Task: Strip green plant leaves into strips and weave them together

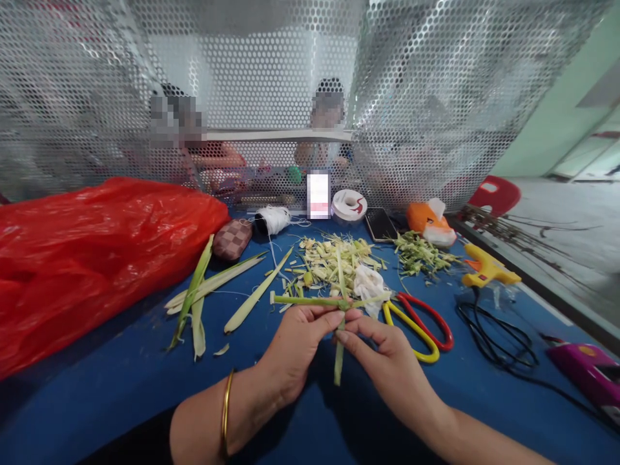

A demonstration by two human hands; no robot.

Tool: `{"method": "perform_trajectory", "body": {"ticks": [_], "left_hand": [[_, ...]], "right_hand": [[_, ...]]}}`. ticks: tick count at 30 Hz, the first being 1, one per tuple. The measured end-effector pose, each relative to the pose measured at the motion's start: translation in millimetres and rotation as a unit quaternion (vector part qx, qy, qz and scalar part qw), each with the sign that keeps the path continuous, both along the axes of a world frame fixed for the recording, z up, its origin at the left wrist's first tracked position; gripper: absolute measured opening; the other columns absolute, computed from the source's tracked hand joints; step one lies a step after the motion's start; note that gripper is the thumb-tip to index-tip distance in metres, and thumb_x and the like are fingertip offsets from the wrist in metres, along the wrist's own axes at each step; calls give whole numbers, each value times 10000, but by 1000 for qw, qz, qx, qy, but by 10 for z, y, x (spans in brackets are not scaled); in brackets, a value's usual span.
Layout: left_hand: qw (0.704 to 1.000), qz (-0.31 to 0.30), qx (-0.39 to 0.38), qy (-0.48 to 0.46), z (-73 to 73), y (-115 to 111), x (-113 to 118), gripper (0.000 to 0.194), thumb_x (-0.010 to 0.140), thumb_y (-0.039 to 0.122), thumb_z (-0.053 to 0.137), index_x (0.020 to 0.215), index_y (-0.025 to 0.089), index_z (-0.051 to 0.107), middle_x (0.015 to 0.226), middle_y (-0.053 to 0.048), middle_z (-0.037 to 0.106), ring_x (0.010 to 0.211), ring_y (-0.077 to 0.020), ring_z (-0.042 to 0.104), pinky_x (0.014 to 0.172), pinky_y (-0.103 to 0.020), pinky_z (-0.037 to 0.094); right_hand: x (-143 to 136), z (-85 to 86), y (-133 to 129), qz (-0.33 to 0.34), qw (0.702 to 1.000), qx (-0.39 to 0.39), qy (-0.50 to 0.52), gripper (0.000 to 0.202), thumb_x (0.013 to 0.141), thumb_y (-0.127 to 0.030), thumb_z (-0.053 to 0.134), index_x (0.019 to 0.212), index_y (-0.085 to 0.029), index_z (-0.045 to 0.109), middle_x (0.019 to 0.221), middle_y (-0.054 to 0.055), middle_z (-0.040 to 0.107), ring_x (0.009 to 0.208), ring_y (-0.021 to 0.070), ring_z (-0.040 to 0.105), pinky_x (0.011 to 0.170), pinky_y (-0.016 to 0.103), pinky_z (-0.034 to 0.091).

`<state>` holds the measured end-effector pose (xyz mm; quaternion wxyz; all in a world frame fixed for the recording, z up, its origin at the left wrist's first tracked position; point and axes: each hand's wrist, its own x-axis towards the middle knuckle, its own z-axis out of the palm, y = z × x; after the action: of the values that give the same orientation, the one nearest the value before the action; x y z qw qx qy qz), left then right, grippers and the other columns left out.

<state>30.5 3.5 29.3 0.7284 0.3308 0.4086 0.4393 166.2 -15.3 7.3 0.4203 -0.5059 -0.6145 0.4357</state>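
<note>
Both hands meet over the front middle of the table around a folded green leaf strip [305,300], which crosses other strips at a small knot. My left hand [303,336], with a gold bangle at the wrist, pinches the knot from the left. From the right, my right hand [380,349] grips the downward strip just below the knot between thumb and fingers. One strip end points left, one up, one right and one down. Scissors [421,326] with red and yellow handles lie just beyond my right hand, their blades partly hidden under a crumpled white tissue [371,287].
Leaf scraps [334,261] are heaped ahead, with long leaves [256,297] to the left. A red plastic bag [106,258] fills the far left. On the right lie a yellow glue gun [489,266], its black cord [498,336] and a purple device [586,368]. A perforated screen [271,71] stands behind.
</note>
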Motion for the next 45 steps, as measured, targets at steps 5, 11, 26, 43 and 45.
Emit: {"method": "perform_trajectory", "body": {"ticks": [5,11,26,43,45], "left_hand": [[1000,19,16,2,-16,9,-11,141,676,122,705,807,130,757,858,-69,750,885,-181,653,874,-263,445],[999,28,-13,-17,-34,11,-10,98,660,104,707,755,129,720,809,-60,740,822,-173,659,814,-266,469],[981,-99,57,160,-6,44,-75,178,722,299,657,760,125,664,595,1,622,469,-73,482,486,-199,368],[951,-162,146,221,-60,18,-66,186,772,289,598,637,167,561,528,53,479,443,-69,428,453,-200,338],[949,-158,145,229,-51,11,-63,201,774,292,594,617,172,556,525,50,478,433,-70,428,449,-204,340]], "right_hand": [[24,9,-26,21,999,43,-11,263,852,-265,545,602,-183,548,695,5,548,700,149,513,703,256,412],[23,5,-18,40,996,74,-35,273,869,-247,526,603,-192,512,706,9,541,710,153,510,693,260,408],[267,247,161,-21,992,82,-96,173,840,-318,588,744,-189,652,772,37,668,755,191,599,709,314,438],[186,5,135,-68,996,41,32,216,794,-281,626,601,-184,630,674,29,627,660,172,564,642,304,429],[184,-2,129,-70,996,48,33,220,791,-279,629,592,-184,624,662,28,623,648,172,564,632,304,429]]}}
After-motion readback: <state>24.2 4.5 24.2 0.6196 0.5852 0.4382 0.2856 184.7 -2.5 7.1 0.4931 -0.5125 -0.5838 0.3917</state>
